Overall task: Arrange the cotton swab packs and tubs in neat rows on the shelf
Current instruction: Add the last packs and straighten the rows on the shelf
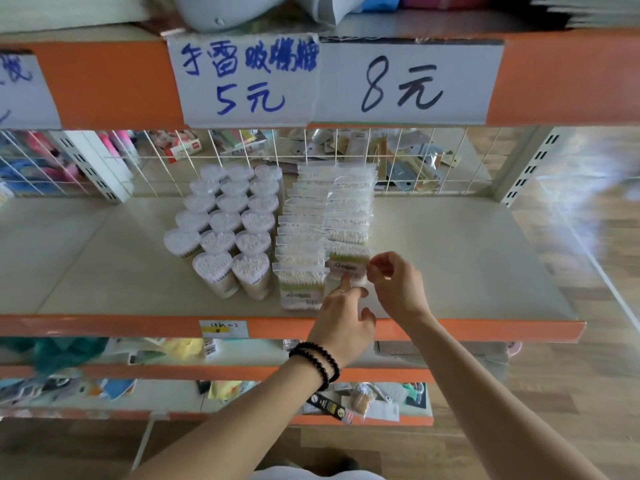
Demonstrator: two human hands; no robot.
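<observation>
Heart-shaped clear tubs of cotton swabs (227, 216) stand in three rows on the beige shelf (467, 258). To their right, flat plastic swab packs (301, 233) lie overlapped in two rows running front to back. The front pack of the right row (348, 263) is pinched at its right edge by my right hand (398, 285). My left hand (346, 317), with a ring and black bead bracelets, touches that pack's lower edge with a fingertip. A front pack of the left row (301, 289) lies beside my left hand.
A white wire grid (398, 161) backs the shelf, with mixed goods behind it. Paper price signs (325, 81) hang on the orange beam above. The shelf's orange front edge (138, 325) runs below my hands. Lower shelves hold assorted packets (360, 401).
</observation>
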